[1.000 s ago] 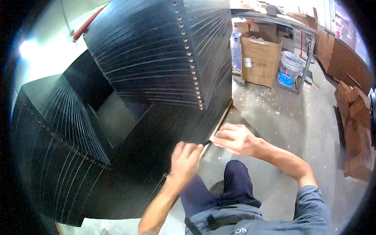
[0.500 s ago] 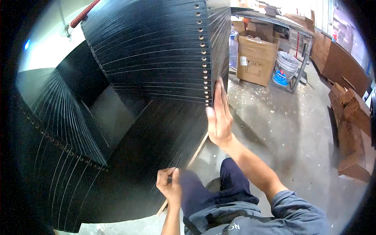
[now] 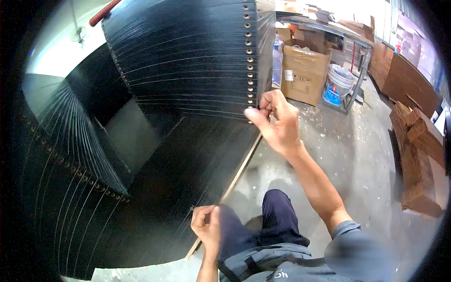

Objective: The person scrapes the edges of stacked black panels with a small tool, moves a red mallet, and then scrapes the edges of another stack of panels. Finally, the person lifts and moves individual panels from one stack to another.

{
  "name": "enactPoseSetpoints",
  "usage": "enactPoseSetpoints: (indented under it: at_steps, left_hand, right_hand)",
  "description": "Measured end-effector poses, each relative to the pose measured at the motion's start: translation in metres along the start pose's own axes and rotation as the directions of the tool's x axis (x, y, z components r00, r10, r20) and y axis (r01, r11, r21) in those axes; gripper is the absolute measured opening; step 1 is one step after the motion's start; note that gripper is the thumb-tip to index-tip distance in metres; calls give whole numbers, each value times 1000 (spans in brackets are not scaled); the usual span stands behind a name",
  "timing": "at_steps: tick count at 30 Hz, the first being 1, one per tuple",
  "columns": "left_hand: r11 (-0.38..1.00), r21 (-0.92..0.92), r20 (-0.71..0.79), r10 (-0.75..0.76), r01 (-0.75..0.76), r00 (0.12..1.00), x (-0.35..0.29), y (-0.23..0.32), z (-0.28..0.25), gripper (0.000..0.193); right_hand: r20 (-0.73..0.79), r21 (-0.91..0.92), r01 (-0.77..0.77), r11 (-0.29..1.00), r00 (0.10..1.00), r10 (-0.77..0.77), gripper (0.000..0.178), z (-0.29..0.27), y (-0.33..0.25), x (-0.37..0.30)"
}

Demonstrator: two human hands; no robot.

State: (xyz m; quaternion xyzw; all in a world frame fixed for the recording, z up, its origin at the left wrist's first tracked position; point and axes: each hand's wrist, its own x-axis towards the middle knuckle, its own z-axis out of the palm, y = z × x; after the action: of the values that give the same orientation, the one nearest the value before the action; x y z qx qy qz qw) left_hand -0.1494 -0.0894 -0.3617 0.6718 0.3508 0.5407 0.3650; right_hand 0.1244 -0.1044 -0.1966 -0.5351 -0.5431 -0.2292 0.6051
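Observation:
A large black panelled structure [image 3: 188,51] stands before me, with many thin pale strings [image 3: 188,77] stretched across it. A row of round metal-rimmed holes [image 3: 250,68] runs down its near right edge. By the lowest of these holes is my right hand [image 3: 282,124], fingers curled in and thumb pointing at the edge; whatever it may pinch is too fine to see. Lower down, my left hand [image 3: 206,228] is closed, thumb against curled fingers, over the black base panel [image 3: 188,160] near its pale wooden edge strip [image 3: 242,167]. Its contents are hidden.
Another black side with fanned strings [image 3: 89,136] and holes curves round at the left. Beyond, a cardboard box [image 3: 305,75] and a clear bucket [image 3: 338,84] stand under a metal-framed table [image 3: 324,28]. Brown boards [image 3: 418,160] lie on the grey floor at the right.
My right hand went from flat, fingers stretched along the panel's edge, to curled with the thumb toward the holes. My left hand stays closed in nearly the same place. The view has shifted slightly.

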Motion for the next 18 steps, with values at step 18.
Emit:
enactPoseSetpoints:
  at_steps: [18]
  left_hand:
    - [991,-83,196,-82,100,977,58,-23,25,10]
  right_hand:
    - [-145,-253,371,894,899,-414,44,7,66,-18]
